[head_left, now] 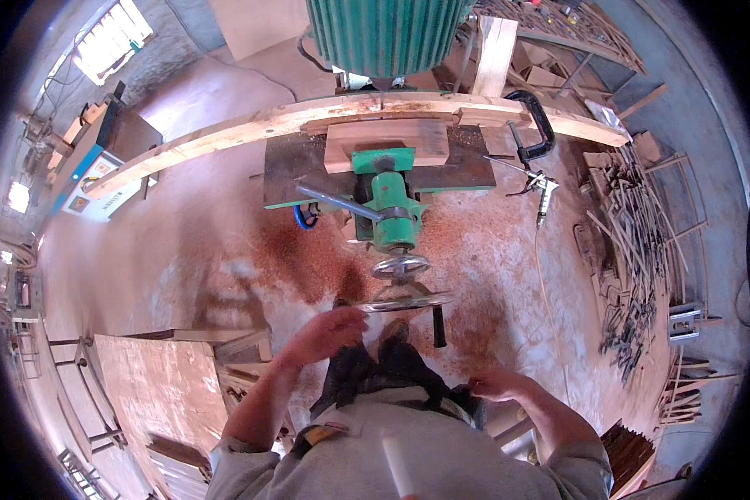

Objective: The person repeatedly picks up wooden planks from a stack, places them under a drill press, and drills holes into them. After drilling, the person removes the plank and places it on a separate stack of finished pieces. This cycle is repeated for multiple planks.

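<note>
My left hand [338, 328] is just beside the left rim of the large chrome handwheel [404, 303], its fingers loosely bent and somewhat apart. Whether the fingertips touch the rim I cannot tell. A black crank handle hangs from the wheel's right side. By my right hip is my right hand [493, 385], with its fingers curled in; anything inside them is hidden. In front of me stands a green vise [387, 200] with a slanted metal lever. Its jaw presses against a wood block [387, 142], behind which a long wooden beam [225, 137] lies across the machine table [292, 171].
A green ribbed motor housing [387, 37] overhangs the beam. A black C-clamp [537, 125] grips the beam's right part. An air blow gun [544, 196] hangs beside the table, its hose trailing down. Metal clamps [633, 258] are piled at right; plywood [162, 379] leans at left.
</note>
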Motion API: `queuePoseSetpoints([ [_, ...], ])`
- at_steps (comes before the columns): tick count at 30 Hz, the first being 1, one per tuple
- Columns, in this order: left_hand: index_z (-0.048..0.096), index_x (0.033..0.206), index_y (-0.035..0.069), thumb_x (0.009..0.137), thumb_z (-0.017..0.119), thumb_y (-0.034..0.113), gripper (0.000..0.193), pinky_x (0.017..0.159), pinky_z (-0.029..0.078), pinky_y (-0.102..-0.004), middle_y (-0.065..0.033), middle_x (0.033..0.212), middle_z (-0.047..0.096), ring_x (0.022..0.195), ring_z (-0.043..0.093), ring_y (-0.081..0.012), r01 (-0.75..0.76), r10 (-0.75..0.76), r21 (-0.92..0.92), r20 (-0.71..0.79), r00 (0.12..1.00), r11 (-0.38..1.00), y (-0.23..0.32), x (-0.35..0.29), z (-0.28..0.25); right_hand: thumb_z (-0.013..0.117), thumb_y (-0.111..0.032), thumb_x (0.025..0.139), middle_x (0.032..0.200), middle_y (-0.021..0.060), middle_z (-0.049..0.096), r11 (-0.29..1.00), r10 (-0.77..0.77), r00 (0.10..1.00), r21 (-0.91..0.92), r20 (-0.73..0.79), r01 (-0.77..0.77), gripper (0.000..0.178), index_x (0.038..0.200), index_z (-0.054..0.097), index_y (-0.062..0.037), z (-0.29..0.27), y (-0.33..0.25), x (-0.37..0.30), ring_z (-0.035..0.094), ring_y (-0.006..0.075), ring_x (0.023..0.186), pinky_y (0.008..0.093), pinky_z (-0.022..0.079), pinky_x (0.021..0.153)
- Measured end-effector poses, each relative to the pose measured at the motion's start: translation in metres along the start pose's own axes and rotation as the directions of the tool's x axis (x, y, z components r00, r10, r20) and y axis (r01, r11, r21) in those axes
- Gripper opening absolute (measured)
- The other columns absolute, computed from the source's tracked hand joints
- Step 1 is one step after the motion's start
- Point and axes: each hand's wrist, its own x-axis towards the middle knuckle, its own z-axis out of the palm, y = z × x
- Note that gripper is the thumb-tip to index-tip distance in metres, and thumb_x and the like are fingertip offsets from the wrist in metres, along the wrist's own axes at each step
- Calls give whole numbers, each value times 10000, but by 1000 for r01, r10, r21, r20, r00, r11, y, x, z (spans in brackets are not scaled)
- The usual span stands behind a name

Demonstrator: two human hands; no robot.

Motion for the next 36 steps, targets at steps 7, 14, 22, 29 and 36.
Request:
queuePoseSetpoints([
  [7, 599, 1057, -7, 921, 553, 166, 225, 720, 525, -318, -85, 940, 639, 823, 623, -159, -62, 58, -1, -338, 939, 998, 13, 17, -91, 595, -280, 843, 703, 116, 630, 997, -53, 999, 56, -4, 53, 221, 851, 626, -61, -16, -48, 8, 612, 281, 645, 408, 466, 595],
  [14, 587, 1076, 22, 931, 527, 125, 189, 690, 500, -269, -48, 882, 640, 765, 607, -128, -193, 135, -72, -483, 865, 978, 49, 54, -164, 582, -229, 868, 761, 137, 608, 984, 175, 981, 20, 88, -177, 194, 918, 606, -43, -4, -80, 26, 603, 276, 721, 395, 485, 673],
  [22, 564, 1095, 21, 904, 538, 139, 226, 711, 517, -290, -86, 901, 636, 768, 617, -162, -109, 42, -107, -495, 868, 988, 70, 75, -182, 530, -241, 880, 871, 182, 637, 998, -53, 983, 36, -173, 60, 226, 903, 628, -39, 42, -72, 59, 615, 366, 863, 455, 477, 738],
  [29, 533, 1137, 19, 911, 554, 174, 275, 688, 528, -288, -99, 940, 629, 789, 628, -173, -127, 77, -87, -440, 895, 988, 94, 103, -196, 570, -215, 869, 930, 164, 623, 989, 82, 993, -112, -86, -92, 192, 948, 628, -50, -10, -156, 115, 603, 354, 879, 430, 484, 733],
  [36, 509, 1139, 16, 929, 531, 190, 273, 678, 525, -296, -96, 915, 625, 781, 622, -175, -171, 40, -239, -471, 881, 956, 104, 130, -210, 693, -206, 800, 934, 155, 616, 878, -470, 577, -292, -668, 378, 340, 1079, 600, -36, -167, -306, 34, 601, 313, 832, 405, 499, 707],
])
